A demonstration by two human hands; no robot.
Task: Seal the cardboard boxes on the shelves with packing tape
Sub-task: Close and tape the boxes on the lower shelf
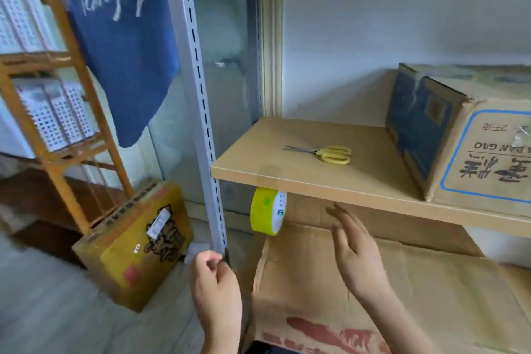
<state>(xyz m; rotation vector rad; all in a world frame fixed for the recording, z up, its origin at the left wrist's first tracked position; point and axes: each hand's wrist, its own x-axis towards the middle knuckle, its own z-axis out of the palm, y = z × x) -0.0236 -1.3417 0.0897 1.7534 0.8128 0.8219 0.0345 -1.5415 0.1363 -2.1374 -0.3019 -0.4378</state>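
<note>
Head view: the tape roll (268,211) hangs under the front left corner of the wooden shelf (287,175), held by a clear strip stuck over the shelf's front edge, just above the open box (373,282) below. The right hand (357,250) hovers over that box with fingers straight and apart, touching nothing. The left hand (215,282), near the box's left edge, has its fingers curled with thumb and forefinger together; scissors (324,153) lie on the shelf beside a closed box (459,135).

Yellow scissors (324,153) lie on the shelf (301,178).
</note>
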